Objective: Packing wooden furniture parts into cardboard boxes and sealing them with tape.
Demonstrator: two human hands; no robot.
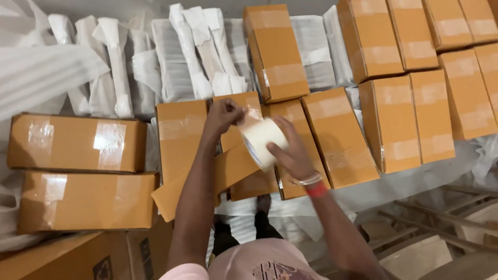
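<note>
My right hand (293, 150) grips a roll of clear packing tape (262, 142) over a row of brown cardboard boxes. My left hand (224, 115) pinches the tape's loose end (252, 115) and holds it against the top of a narrow box (237, 103). A long brown box or flap (233, 168) lies slantwise under the roll, reaching down to the left. A red band and bangles circle my right wrist (313, 184).
Taped brown boxes (389, 119) fill the right and back right; two larger ones (78, 142) are stacked at the left. White foam-wrapped bundles (197, 52) lie along the back. A big carton (62, 256) is at the bottom left, wooden slats (441, 218) at the bottom right.
</note>
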